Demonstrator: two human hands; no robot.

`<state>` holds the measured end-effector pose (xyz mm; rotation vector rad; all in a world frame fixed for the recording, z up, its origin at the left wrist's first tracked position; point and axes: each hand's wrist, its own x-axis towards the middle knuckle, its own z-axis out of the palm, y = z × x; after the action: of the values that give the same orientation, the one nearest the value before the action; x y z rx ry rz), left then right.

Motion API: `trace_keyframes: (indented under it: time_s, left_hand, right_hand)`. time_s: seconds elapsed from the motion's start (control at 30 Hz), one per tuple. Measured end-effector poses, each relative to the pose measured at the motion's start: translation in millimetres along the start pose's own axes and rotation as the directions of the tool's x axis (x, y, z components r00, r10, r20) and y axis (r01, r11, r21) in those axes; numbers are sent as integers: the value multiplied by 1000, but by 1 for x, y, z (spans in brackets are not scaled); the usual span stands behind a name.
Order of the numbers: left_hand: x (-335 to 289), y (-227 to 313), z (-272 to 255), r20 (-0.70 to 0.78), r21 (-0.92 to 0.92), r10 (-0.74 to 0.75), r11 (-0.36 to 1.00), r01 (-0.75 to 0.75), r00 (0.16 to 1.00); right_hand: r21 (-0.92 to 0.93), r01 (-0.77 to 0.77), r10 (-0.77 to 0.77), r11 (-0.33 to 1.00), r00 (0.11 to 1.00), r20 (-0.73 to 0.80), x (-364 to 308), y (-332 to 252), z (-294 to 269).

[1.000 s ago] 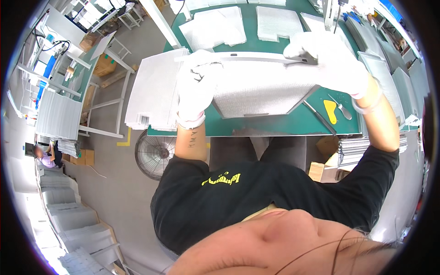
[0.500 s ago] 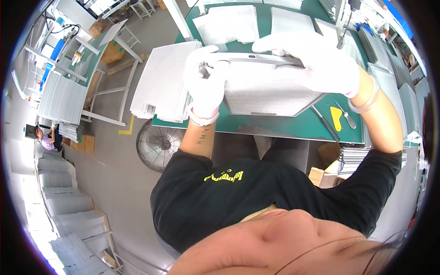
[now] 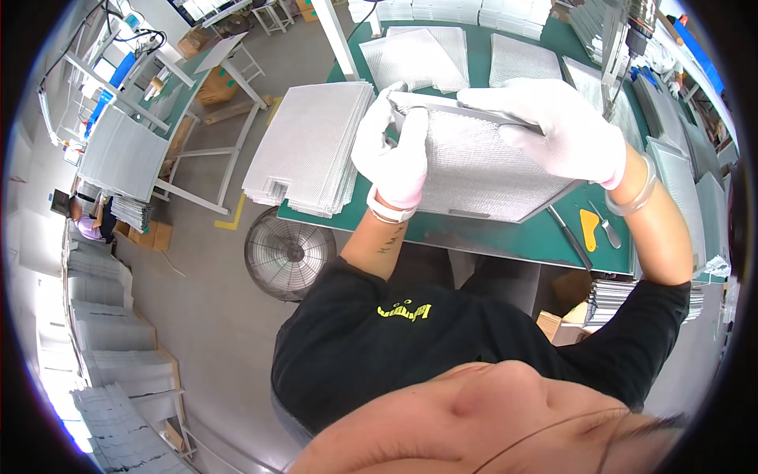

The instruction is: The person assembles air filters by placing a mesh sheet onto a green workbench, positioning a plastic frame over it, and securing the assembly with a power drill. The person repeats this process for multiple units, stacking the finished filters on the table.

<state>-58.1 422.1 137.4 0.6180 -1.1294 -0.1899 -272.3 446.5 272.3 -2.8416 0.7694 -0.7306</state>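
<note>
Both my hands wear white gloves and hold a silvery mesh filter panel point(image 3: 489, 170) with a thin metal frame, tilted above the green tabletop. My left hand point(image 3: 392, 150) is closed round its far left corner, thumb on the near face. Along the far edge, my right hand point(image 3: 557, 130) grips the grey frame strip between thumb and fingers. The panel's near edge, with a small dark slot, lies close to the table's front edge. Fingers behind the panel are hidden.
Left of the panel is a stack of mesh sheets point(image 3: 308, 146). A dark rod point(image 3: 570, 237), a yellow scraper point(image 3: 589, 229) and a small-handled tool point(image 3: 609, 231) lie at right. More mesh sheets point(image 3: 418, 59) lie at the back. A floor fan point(image 3: 292, 253) stands below left.
The panel has tilted, so its far edge now slopes down to the right. My hands still grip it. The whole view has shifted slightly, moving the surroundings right and down.
</note>
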Motion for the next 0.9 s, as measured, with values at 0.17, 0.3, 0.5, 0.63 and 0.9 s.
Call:
trace_keyframes:
  time_s: [0.17,0.3,0.5,0.63,0.9]
  left_hand:
    - [4,-8,-9,51,46,20,999,-23,998]
    - [2,-12,-12,-1,-14,-2,1000,2,1000]
    - [7,-10,-8,93,-67,28,998,-22,995]
    - [15,-13,-11,180,-125,122,987,-100,976]
    - [14,2,-12,220,-308,-29,947,97,975]
  right_hand:
    - [-34,66,-66,997,998,8,2,0,0]
    - [10,50,-50,999,999,11,5,-1,2]
    - [-39,-15,17,999,999,49,6,-1,-4]
    - [122,-216,177,969,946,270,31,-17,-26]
    - [211,-9,4,977,1000,21,30,-1,16]
